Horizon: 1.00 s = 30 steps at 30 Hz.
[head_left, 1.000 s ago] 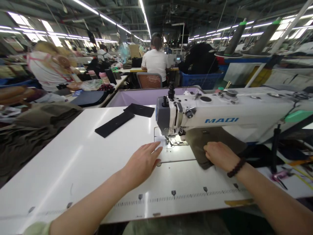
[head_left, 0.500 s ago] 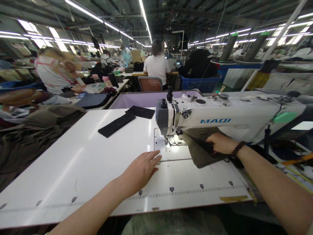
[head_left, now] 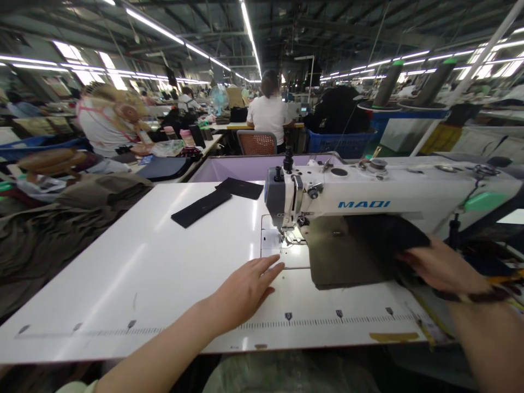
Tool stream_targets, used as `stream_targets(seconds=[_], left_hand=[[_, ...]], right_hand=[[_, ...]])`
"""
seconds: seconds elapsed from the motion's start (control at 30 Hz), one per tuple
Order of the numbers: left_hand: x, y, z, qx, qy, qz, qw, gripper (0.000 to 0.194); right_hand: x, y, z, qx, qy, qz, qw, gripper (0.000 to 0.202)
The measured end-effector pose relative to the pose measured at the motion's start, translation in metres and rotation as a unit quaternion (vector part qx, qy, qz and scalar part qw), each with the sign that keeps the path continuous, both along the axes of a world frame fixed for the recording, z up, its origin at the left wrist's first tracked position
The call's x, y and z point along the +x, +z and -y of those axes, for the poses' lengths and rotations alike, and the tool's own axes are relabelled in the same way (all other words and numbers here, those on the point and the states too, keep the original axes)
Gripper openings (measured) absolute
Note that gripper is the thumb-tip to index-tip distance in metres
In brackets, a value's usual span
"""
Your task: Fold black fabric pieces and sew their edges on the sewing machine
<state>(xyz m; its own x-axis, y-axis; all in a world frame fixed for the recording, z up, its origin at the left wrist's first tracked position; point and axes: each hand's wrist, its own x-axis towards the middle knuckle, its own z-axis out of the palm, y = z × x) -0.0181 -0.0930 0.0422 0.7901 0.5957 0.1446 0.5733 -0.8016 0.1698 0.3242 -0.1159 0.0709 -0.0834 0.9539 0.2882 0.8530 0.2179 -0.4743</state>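
My left hand (head_left: 249, 286) rests on the white sewing table (head_left: 196, 273), fingers stretched toward the needle plate, holding nothing. The sewing machine (head_left: 352, 191) stands just beyond it, its needle area lit. Right of the needle, under the machine's arm, lies a dark olive fabric piece (head_left: 344, 262) with a black layer (head_left: 380, 234) on its right part. My right hand (head_left: 442, 267) is closed at the right end of this fabric, gripping it; the hand is blurred and its fingertips are partly hidden.
Two black fabric strips (head_left: 200, 207) lie overlapping at the back of the table. Olive fabric is piled (head_left: 49, 234) at the left. Thread cones (head_left: 387, 84) stand at the back right. A person in a white shirt (head_left: 268, 114) sits ahead; another person (head_left: 102, 123) is at the left.
My right hand has moved right and pulled the fabric with it, so the olive piece now lies flatter and wider. My left hand stays nearly in place beside the needle plate.
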Motion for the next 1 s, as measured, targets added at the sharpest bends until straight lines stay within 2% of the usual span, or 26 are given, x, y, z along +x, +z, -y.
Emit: stream_targets(seconds=[0.07, 0.13, 0.23, 0.33, 0.4, 0.47, 0.53, 0.6, 0.67, 0.7, 0.73, 0.83, 0.87, 0.9, 0.97, 1.0], left_hand=[[0.014, 0.004, 0.006, 0.005, -0.025, 0.042, 0.999, 0.057], [0.03, 0.007, 0.012, 0.016, -0.071, 0.081, 0.994, 0.063], [0.048, 0.009, 0.019, 0.0, -0.164, 0.077, 0.983, 0.053], [0.04, 0.008, 0.022, -0.069, -0.21, -0.007, 0.975, 0.031], [0.019, 0.005, 0.022, -0.102, -0.184, -0.043, 0.977, 0.016], [-0.009, 0.001, 0.022, -0.124, -0.119, -0.028, 0.985, 0.016], [-0.037, -0.004, 0.024, -0.141, -0.06, 0.003, 0.988, 0.028], [-0.06, -0.01, 0.027, -0.149, -0.008, 0.029, 0.988, 0.04], [-0.075, -0.015, 0.031, -0.155, 0.033, 0.057, 0.986, 0.046], [-0.08, -0.017, 0.032, -0.16, 0.048, 0.073, 0.983, 0.046], [-0.082, -0.018, 0.033, -0.166, 0.06, 0.091, 0.98, 0.045], [-0.082, -0.018, 0.031, -0.195, 0.085, 0.137, 0.967, 0.038], [-0.08, -0.018, 0.029, -0.206, 0.098, 0.152, 0.962, 0.034], [-0.078, -0.018, 0.027, -0.217, 0.115, 0.17, 0.954, 0.029], [-0.074, -0.022, 0.021, -0.239, 0.159, 0.208, 0.935, 0.021], [-0.072, -0.025, 0.019, -0.248, 0.188, 0.229, 0.922, 0.02]], right_hand=[[-0.021, 0.009, 0.025, 0.002, 0.043, -0.005, 0.999, 0.026], [-0.055, 0.012, 0.048, 0.009, 0.086, 0.007, 0.996, 0.02], [-0.108, 0.007, 0.074, -0.077, 0.153, -0.005, 0.985, 0.018], [-0.13, 0.0, 0.08, -0.14, 0.239, -0.02, 0.961, 0.02], [-0.12, -0.01, 0.072, -0.142, 0.234, -0.012, 0.962, 0.016], [-0.097, -0.029, 0.054, -0.081, 0.146, 0.031, 0.986, 0.021], [-0.068, -0.053, 0.033, -0.046, 0.083, 0.113, 0.989, 0.034], [-0.043, -0.074, 0.016, -0.034, 0.059, 0.185, 0.98, 0.037], [-0.03, -0.082, 0.011, -0.02, 0.019, 0.219, 0.975, 0.038], [-0.03, -0.081, 0.013, -0.013, 0.007, 0.218, 0.976, 0.039], [-0.034, -0.075, 0.017, -0.025, 0.027, 0.2, 0.979, 0.043], [-0.071, -0.053, 0.033, -0.115, 0.193, 0.119, 0.967, 0.061], [-0.086, -0.047, 0.037, -0.131, 0.234, 0.088, 0.959, 0.061], [-0.101, -0.043, 0.039, -0.135, 0.254, 0.053, 0.956, 0.052], [-0.126, -0.044, 0.037, -0.131, 0.221, -0.026, 0.966, 0.025], [-0.135, -0.048, 0.033, -0.126, 0.187, -0.065, 0.972, 0.022]])
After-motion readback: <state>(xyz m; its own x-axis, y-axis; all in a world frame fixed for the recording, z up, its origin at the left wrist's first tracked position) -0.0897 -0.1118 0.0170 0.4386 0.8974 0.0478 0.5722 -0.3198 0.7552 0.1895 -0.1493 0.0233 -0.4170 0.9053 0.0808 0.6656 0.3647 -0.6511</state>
